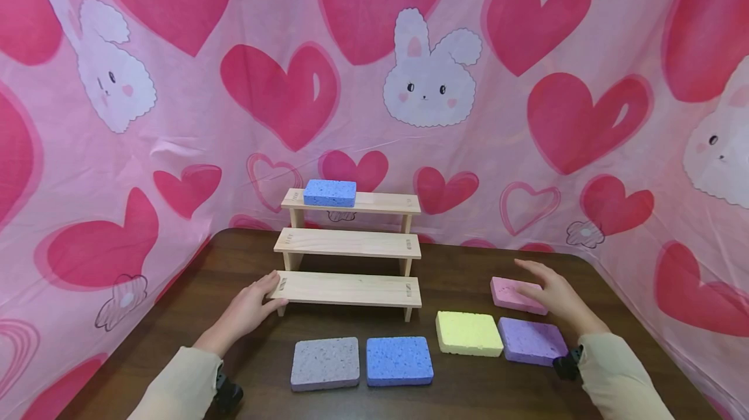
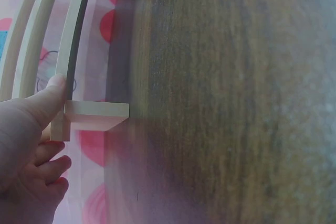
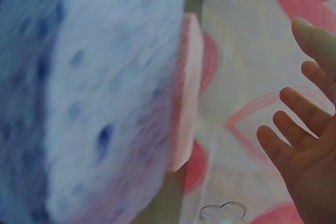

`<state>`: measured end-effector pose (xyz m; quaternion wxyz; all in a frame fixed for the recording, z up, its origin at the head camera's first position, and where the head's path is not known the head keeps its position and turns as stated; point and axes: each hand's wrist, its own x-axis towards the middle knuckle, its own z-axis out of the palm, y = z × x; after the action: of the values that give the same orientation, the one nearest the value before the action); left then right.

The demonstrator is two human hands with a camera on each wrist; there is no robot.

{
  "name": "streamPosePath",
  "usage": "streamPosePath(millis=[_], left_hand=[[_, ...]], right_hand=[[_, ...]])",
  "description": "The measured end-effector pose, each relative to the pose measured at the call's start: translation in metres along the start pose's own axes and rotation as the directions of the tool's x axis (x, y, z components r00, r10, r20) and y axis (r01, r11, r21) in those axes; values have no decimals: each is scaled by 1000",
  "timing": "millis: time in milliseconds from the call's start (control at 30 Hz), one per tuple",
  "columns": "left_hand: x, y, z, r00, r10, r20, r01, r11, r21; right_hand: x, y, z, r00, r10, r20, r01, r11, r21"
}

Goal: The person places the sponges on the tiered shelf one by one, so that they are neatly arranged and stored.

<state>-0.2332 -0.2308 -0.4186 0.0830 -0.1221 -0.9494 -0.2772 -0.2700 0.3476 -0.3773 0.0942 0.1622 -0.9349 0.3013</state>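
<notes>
A wooden three-step display stand (image 1: 348,288) stands on the table, a blue sponge (image 1: 329,192) lying at the left of its top step. My left hand (image 1: 248,309) grips the left end of the lowest step; in the left wrist view its thumb (image 2: 55,85) lies against the board's edge. Above the pink sponge (image 1: 517,295), my right hand (image 1: 556,296) hovers with fingers spread and nothing held. The right wrist view shows that hand (image 3: 310,124) apart from the pink sponge (image 3: 186,93), while the purple sponge (image 3: 115,87) fills the near side.
In front of the stand lie a grey sponge (image 1: 325,363) and a second blue sponge (image 1: 400,361). To their right are a yellow sponge (image 1: 469,333) and the purple one. A pink heart-and-rabbit cloth (image 1: 363,134) hangs around the dark wooden table (image 1: 257,374).
</notes>
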Motion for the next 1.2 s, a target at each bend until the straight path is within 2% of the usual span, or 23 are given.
streamPosePath(millis=[67,233,567,833,1000,1100,1200], left_hand=[[0,0,0,1000,1,0,-1,1000,0],[1,-1,1,1000,3,-4,-3,1000,1],[2,-1,2,1000,6,-5,-6,1000,-2],[2,-1,1,1000,6,-3,-6,1000,1],[1,-1,1,1000,4,-3,-4,1000,-2],[1,-2,1,1000,2,-5,-2,1000,-3],[1,-2,1,1000,0,-3,0,1000,-2]], right_hand=[[-2,5,0,999,27,22,-27,1000,12],[-7,18,4,999,35,27,-36,999,31],[-13,41,5,988,116,106,-110,992,-58],[-11,49,4,986,110,128,-100,991,-84],[-7,51,3,975,137,174,-122,988,-94],[-5,51,5,974,130,184,-115,989,-92],[-3,53,8,979,91,180,-73,992,-106]])
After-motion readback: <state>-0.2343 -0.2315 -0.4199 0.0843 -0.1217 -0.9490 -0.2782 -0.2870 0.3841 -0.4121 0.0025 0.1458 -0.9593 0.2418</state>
